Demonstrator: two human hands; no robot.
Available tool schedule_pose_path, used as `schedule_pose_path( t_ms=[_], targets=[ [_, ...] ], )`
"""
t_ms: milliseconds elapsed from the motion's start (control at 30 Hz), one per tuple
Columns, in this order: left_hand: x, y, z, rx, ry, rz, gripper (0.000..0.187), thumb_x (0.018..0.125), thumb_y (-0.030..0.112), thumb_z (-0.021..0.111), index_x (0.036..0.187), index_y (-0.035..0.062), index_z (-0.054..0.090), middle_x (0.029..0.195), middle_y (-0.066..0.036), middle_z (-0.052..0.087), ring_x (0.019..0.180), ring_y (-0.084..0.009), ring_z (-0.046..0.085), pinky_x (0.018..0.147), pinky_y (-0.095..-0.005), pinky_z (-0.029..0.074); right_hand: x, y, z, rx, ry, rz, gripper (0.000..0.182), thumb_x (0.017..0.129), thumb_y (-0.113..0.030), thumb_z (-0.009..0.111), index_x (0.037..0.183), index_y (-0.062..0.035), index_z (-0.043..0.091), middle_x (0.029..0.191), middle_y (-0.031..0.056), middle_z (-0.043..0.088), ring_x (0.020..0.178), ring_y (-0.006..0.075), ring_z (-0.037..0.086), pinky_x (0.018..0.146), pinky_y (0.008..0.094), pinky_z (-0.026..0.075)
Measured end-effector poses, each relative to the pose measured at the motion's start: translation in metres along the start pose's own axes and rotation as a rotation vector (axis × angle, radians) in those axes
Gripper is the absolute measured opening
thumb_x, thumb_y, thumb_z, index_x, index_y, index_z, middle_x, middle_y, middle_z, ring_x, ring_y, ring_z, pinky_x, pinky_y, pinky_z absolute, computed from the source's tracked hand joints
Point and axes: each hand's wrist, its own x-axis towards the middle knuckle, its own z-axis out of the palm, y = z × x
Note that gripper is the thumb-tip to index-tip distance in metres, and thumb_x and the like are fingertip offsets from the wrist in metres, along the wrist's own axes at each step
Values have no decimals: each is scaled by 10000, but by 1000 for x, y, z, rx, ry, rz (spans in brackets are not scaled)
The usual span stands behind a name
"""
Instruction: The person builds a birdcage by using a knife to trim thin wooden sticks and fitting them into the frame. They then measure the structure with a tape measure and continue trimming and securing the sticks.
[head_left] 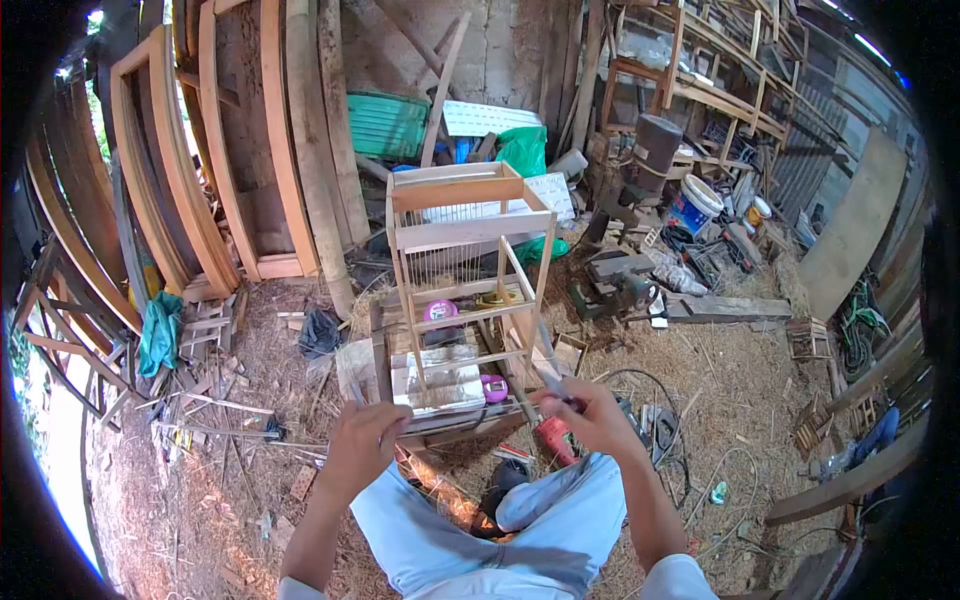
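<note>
Right now the right hand (592,410) is closed in a pinch, thumb & fingertips (560,400) around a thin metal rod (548,375) that pokes up and to the left from the grip, its upper end just beside the cage's front right post. Left hand (362,440) is curled loosely, fingers bent inward; looks like a thin wire (353,385) sticks up from it, but can't tell how firmly it's gripped.

Both hands sit just in front of a low wooden bench (385,350), near its front edge. On the bench stands a wooden cage frame (465,260), unfinished: pale timber posts & rails, upright, open sides, w/ a row of thin vertical wires across the upper back panel. A shelf runs across mid-height. A purple round tin (440,311) sits on the bench inside the frame, towards the back left; a second purple tin (494,388) lies at the bench's front edge, between the hands. A red power drill (553,437) lies on the ground just below the right hand, beside the person's knees.
</note>
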Motion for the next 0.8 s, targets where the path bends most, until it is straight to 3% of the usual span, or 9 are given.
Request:
schedule_pose_path(
  t_ms=[167,300,400,467,600,667,700,767,800],
  targets=[
    [42,7,-25,31,126,73,50,780,52,623,826,71,622,769,-66,618,717,-255,588,678,-350,395,-1,-3,5,94,-114,2,138,877,-145,618,926,-29,673,740,39,663,711,105,595,670,262,465],
    [75,14,-41,-94,87,81,110,752,29,665,859,42,646,884,-100,632,830,-271,606,724,-353,449,-8,-3,15,-199,-183,-139,102,842,-80,644,921,-28,684,766,38,678,716,81,594,649,267,465],
    [107,21,-44,-263,114,172,155,760,30,665,912,35,635,957,-111,622,882,-264,600,741,-347,454,-8,2,23,-164,-62,-33,118,809,-99,687,906,-33,687,743,29,669,707,75,586,634,265,456],
    [138,17,-43,-319,286,213,218,799,63,646,1011,37,605,1017,-128,605,923,-263,591,769,-364,461,-5,17,23,16,52,36,134,770,-91,723,867,-4,686,730,6,655,668,73,571,607,236,439],
    [213,-27,-18,-72,569,37,319,845,159,610,1119,15,535,970,-182,566,965,-341,573,847,-398,443,1,19,10,220,212,61,122,782,-93,710,868,-7,689,727,25,659,576,43,515,538,197,405],
    [250,-76,17,127,585,-408,413,856,223,608,1169,-14,480,996,-201,560,975,-344,581,845,-415,470,2,5,5,291,262,73,127,799,-112,697,877,-13,690,721,28,661,531,33,478,491,191,370],
    [255,-76,12,128,590,-409,413,856,223,608,1169,-14,480,996,-201,560,975,-344,581,845,-415,470,2,-1,3,364,316,88,135,816,-132,685,887,-18,690,715,30,663,485,23,441,443,185,335],
    [261,-76,3,-1051,109,-843,368,858,153,576,1146,-50,469,1010,-208,579,946,-311,602,810,-400,514,3,-4,-1,358,352,92,140,842,-149,657,888,-21,691,699,26,663,433,12,381,384,191,266],
    [263,-81,6,-1048,113,-837,368,858,153,576,1146,-50,469,1010,-208,579,946,-311,602,810,-400,514,3,-5,-5,348,360,108,140,843,-150,654,884,-21,689,706,33,667,435,15,385,385,190,267]
  ],
)
